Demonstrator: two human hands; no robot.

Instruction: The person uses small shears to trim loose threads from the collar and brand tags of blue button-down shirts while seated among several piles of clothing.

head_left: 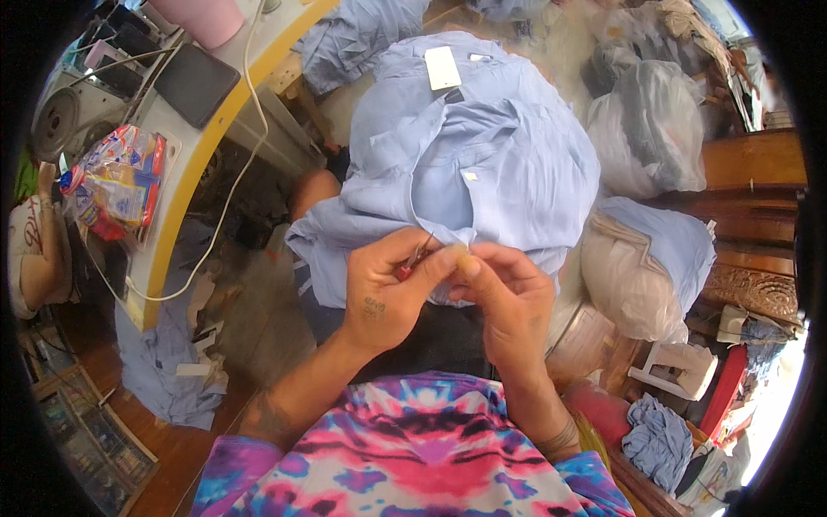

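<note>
A light blue shirt [543,172] lies heaped across my lap, its collar opening toward me. A blank pale tag [443,68] rests on its far part. My left hand [383,297] is closed, with small red-handled thread snips [403,273] tucked in the fingers and thin metal tips pointing up. Its thumb and finger also reach the near edge of the shirt. My right hand [519,306] pinches that same edge, thumb against the left fingertips. What lies between the touching fingertips is hidden.
At left stands a white work table [185,142] with a yellow edge, a snack bag [121,181], a dark tablet-like slab [196,84] and a white cable. Plastic bags of cloth [646,129] stand at right. More blue garments [168,362] lie on the floor.
</note>
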